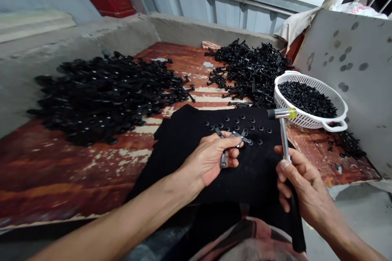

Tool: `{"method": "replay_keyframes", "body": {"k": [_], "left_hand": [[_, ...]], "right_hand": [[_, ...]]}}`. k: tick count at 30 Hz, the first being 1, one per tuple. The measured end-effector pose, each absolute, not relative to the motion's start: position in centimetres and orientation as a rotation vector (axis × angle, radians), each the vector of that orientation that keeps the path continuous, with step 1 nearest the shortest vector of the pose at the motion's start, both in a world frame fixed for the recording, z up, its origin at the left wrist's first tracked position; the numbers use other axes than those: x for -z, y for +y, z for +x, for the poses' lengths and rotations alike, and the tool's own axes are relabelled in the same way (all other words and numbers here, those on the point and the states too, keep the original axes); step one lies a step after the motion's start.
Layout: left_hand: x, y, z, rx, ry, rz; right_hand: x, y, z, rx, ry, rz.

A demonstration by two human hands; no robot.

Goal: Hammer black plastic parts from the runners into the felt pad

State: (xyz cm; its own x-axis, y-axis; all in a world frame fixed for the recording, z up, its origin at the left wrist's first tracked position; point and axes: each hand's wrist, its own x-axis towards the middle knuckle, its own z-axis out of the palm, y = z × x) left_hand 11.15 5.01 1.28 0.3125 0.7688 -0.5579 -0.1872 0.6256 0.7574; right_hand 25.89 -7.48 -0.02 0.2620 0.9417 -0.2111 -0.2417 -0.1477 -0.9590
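Note:
My left hand (214, 151) is closed on a small jointed black linkage part (245, 133), pinched between thumb and fingers, with other arms of it sticking out around the fingers. One end of the part is at a small round black piece (250, 142) on the black cloth (183, 147); whether they are joined I cannot tell. Several similar round pieces (237, 121) lie in loose rows just beyond the hand. My right hand (298, 175) grips a mallet (284, 138) by its handle, held upright. Its head has one black face and one yellow face.
A large heap of black parts (104, 94) covers the left of the worn red-brown table (61, 163). Another heap (248, 65) lies at the back right. Beside it stands a white basket (339, 94) holding small black pieces. A spotted grey panel (355, 53) rises at the right.

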Motion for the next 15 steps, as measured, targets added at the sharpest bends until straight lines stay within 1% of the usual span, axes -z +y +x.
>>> {"method": "replay_keyframes", "body": {"k": [8, 15], "left_hand": [[-0.6, 5.7, 12.1, -0.759, 1.111, 0.696], [-0.7, 6.2, 12.3, -0.716, 1.133, 0.739]], "right_hand": [[1.6, -9.9, 26.5, -1.21, -0.65, -1.323], [1.8, -10.3, 26.7, -1.225, -0.637, -1.347]]}}
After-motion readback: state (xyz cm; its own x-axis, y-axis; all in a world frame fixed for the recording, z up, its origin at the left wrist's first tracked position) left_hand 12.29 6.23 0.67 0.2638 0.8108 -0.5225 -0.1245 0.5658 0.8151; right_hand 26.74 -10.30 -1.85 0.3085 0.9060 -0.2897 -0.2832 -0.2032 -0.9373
